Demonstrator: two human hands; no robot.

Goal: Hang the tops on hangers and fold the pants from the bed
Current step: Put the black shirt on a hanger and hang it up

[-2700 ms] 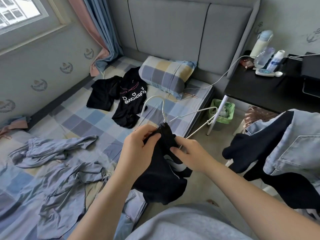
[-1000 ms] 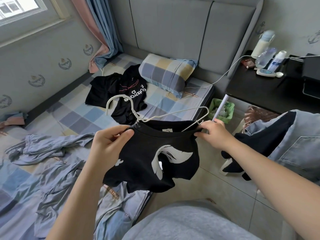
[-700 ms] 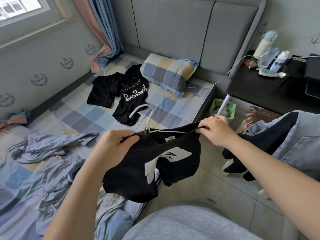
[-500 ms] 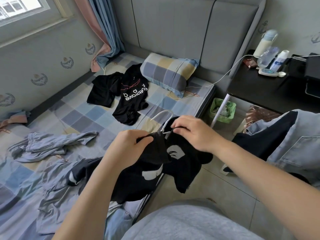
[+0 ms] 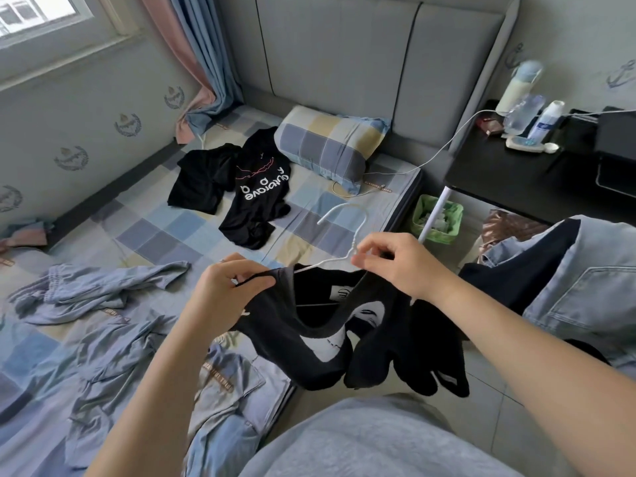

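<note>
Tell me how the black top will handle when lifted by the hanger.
Probably floppy: the black top sags in folds below the left hand. Likely light: fingertip pinches hold it up. It may slide off the white hanger, being bunched.

I see daylight from a window at upper left, a pink-and-blue curtain, a grey padded headboard top centre, a black bench at right, and pale floor tiles lower right.

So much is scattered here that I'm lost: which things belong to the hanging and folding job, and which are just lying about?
Job: held black top, white hanger, lettered black top, plain black top, blue pants on the bed.
Lying about: checked pillow, green bin, bottles, white cable, black side table.
</note>
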